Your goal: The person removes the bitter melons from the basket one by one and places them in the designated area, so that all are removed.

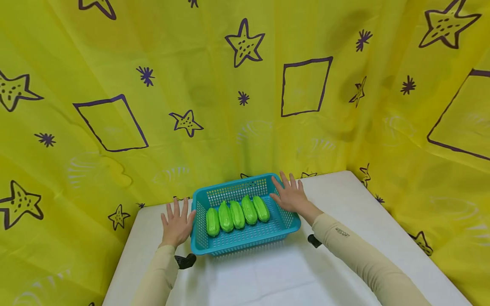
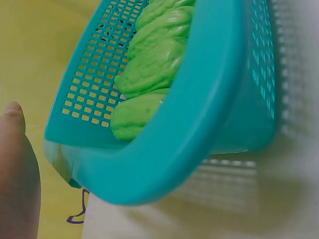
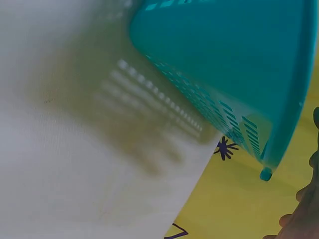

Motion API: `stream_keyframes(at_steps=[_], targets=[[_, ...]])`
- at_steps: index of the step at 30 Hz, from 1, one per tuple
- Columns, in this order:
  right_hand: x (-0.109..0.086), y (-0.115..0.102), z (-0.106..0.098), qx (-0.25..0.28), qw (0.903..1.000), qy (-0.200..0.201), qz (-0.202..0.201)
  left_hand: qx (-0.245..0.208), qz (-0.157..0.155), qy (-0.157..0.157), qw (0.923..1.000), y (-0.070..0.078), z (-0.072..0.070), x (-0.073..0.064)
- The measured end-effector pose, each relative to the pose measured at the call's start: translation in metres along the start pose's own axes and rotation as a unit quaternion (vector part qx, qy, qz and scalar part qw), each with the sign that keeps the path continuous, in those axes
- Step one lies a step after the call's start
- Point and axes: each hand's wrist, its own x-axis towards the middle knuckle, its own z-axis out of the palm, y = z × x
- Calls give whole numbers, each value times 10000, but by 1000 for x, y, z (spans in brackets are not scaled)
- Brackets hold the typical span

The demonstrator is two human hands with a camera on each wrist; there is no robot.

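Note:
A turquoise plastic basket (image 1: 249, 243) with mesh sides sits on the white table. Inside it, several plump green ridged gourds (image 1: 237, 214) lie side by side in a row. My left hand (image 1: 177, 225) is spread at the basket's left end, the thumb right at the rim. At the opposite end, my right hand (image 1: 290, 195) overlaps the right rim with its fingers straight and fanned out. The left wrist view shows the rim (image 2: 209, 89) up close, with a digit (image 2: 17, 164) at the left edge. The right wrist view has the basket's outer wall (image 3: 239, 55), fingers at the lower right.
The white table (image 1: 268, 276) extends in front of the basket and to both sides. A yellow curtain (image 1: 214, 85) with purple stars and squares hangs behind and along both sides. Dark wrist-worn devices (image 1: 185, 261) show beneath both forearms.

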Motion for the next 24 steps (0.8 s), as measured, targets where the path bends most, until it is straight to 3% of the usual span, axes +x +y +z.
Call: stream_keyframes(at_steps=[7, 13, 16, 24], targets=[[-2, -4, -3, 54, 9999, -124, -33, -393, -11, -328, 9987, -1, 2, 1], [-6, -4, 1, 160, 9997, -207, -30, -1291, -103, -442, 9906, -4, 9, -2], [-8, -4, 3, 183, 9996, -202, -43, -1571, 27, -316, 9871, -7, 14, -2], [-6, -2, 3, 208, 9997, -129, -46, -1694, 926, 542, 9797, -12, 20, -1]])
